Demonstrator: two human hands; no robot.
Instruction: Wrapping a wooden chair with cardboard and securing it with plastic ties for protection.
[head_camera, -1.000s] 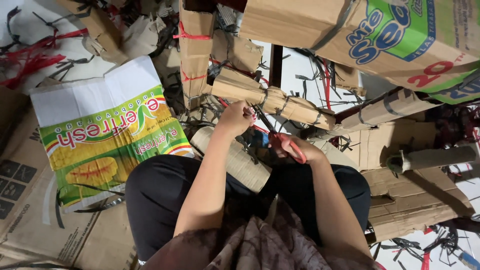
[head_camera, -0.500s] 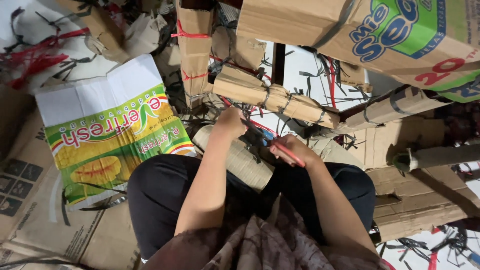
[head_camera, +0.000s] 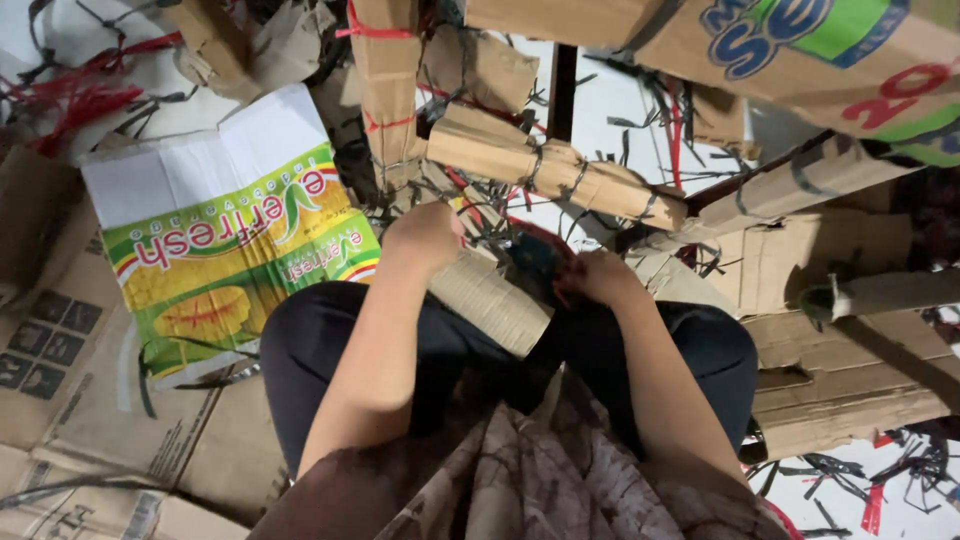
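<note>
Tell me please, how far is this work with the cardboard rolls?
Looks done: one tied cardboard roll lies on the floor ahead, bound with dark straps, and others lie at the right. In hand: the left hand and right hand rest on a cardboard roll on the lap. Left: flat cardboard sheets and a printed box lie unrolled.

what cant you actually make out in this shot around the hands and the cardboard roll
- Right hand, head view: fingers curl away from the camera, so whatever it grips is hidden.
- Left hand: only its back shows; fingertips and what they touch are covered.
- Rolled cardboard on the lap: far end lies under both hands.
- Large printed box: cut off by the top and right edges.
- Dark strap scraps: too thin and tangled to tell apart.
</note>
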